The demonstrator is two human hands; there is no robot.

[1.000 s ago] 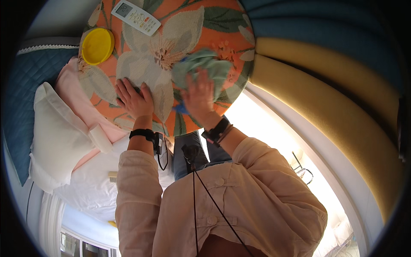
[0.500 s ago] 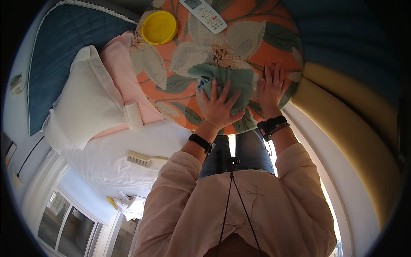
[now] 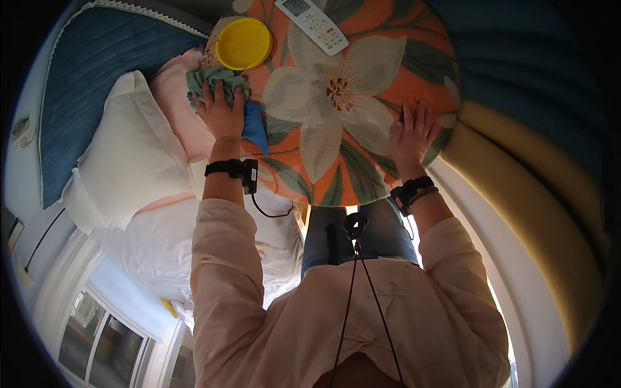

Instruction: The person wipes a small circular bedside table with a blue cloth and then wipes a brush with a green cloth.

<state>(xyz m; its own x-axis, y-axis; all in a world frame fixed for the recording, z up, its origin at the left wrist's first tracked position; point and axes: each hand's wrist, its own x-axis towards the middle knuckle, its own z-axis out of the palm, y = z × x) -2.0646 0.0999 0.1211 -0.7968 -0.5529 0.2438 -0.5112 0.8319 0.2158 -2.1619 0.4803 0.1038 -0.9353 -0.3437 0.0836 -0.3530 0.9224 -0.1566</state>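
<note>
My left hand (image 3: 222, 116) is at the left edge of a round table, its fingers pressed into a bunched green cloth (image 3: 199, 79) that it grips from above. A blue piece of cloth (image 3: 256, 128) sticks out beside that hand; whether it is joined to the green cloth I cannot tell. My right hand (image 3: 411, 139) rests with fingers stretched out on the right side of the table and holds nothing. Beneath both hands, the tabletop (image 3: 362, 165) has an orange cover with large pale flowers and grey-green leaves.
A round yellow dish (image 3: 244, 44) and a white remote control (image 3: 314, 26) lie on the table's far part. To the left are a bed with a white pillow (image 3: 129, 142) and a blue quilted headboard (image 3: 97, 64). A tan cushioned seat edge (image 3: 517, 174) curves along the right.
My left hand has swept the green cloth from the table's near middle to its far left edge. The blue piece now shows more. My right hand has stayed in place.
</note>
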